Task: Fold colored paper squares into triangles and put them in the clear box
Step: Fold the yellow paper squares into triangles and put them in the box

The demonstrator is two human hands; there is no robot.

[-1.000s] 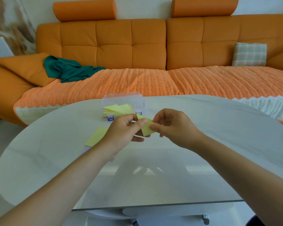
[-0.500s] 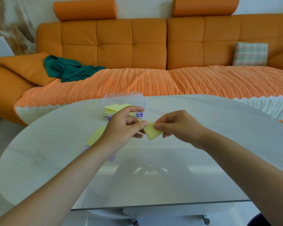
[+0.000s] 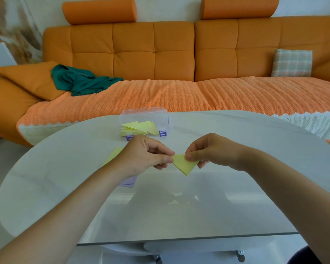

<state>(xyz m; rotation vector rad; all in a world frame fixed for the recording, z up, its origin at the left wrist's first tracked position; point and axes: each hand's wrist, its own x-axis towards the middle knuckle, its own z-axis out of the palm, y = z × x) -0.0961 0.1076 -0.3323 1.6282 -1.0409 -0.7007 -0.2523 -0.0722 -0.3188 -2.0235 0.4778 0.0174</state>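
Two hands hold one folded yellow triangle [image 3: 183, 164] in the air above the table [image 3: 236, 126], probably to sharpen the crease along its top edge. Left hand [image 3: 145, 157] pinches the left corner between thumb and forefinger. Right hand [image 3: 213, 151] pinches the top edge's right end likewise, its other fingers curled. The triangle's point hangs down between them, free. The clear box [image 3: 145, 113] sits just beyond (yellow triangles already piled inside), handy for the drop. Spare yellow sheets [image 3: 113, 155] lie beneath the left wrist.
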